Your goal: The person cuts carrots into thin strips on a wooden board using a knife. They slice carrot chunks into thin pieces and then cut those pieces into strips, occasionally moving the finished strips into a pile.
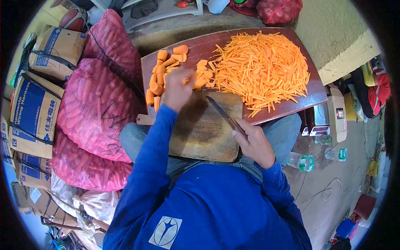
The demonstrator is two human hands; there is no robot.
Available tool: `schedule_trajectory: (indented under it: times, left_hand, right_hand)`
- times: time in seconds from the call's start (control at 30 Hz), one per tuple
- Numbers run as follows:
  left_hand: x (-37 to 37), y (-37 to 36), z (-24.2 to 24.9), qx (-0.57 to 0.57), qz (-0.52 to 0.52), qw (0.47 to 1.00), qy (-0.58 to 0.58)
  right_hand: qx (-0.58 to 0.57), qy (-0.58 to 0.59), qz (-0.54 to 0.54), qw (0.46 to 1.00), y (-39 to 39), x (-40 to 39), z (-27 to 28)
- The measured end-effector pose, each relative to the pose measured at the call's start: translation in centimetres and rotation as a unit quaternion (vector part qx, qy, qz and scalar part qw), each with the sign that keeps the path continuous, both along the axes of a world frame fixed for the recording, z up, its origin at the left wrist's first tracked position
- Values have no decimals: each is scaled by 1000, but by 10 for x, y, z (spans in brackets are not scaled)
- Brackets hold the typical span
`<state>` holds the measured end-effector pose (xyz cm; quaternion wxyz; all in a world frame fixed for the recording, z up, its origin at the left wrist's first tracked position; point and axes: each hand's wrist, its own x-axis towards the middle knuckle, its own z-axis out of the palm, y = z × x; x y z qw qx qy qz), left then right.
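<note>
My right hand [253, 143] grips a knife [221, 111] by its brown handle, the blade slanting up and left over a worn wooden cutting board [204, 139]. My left hand [179, 88] is above the board's far left edge, by the carrot slices [203, 75]. Motion blurs its fingers, and I cannot make out whether they hold a piece. Peeled carrot chunks [156, 87] lie left of that hand on a dark red tabletop [198, 48]. A large heap of carrot strips [264, 68] covers the tabletop's right part.
Pink mesh sacks of carrots [93, 108] stand close on the left, beside stacked cardboard boxes [33, 112]. Plastic bottles [301, 161] lie on the floor at the right, near an open carton [336, 112]. A concrete ledge [350, 46] rises behind the heap.
</note>
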<state>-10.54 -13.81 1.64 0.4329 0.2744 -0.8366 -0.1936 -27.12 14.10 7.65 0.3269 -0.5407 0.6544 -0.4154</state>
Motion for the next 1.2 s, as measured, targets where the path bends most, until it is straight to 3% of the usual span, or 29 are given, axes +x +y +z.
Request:
schedule_trajectory:
  times: [0.07, 0.13, 0.23, 0.4, 0.6, 0.83, 1.2]
  left_hand:
    - [24, 56, 14, 2, -38, 991, -130]
    - [44, 103, -2, -79, -42, 976, -198]
    - [55, 147, -3, -44, -40, 979, -197]
    - [60, 151, 7, -23, -33, 981, -188]
    - [62, 149, -4, -40, -60, 975, -210]
    - [65, 147, -11, -48, -61, 975, -207]
    - [67, 150, -8, -34, -44, 972, -229]
  right_hand:
    - [-10, -10, 0, 1000, -1, 0, 0]
    - [8, -16, 6, 1000, -2, -1, 1]
    - [36, -16, 27, 999, -4, 0, 8]
    - [25, -17, 55, 998, 2, 10, 16]
    - [90, -24, 77, 993, 23, 19, 18]
    - [102, 82, 109, 985, 40, 23, 31]
    - [93, 141, 149, 974, -16, 36, 19]
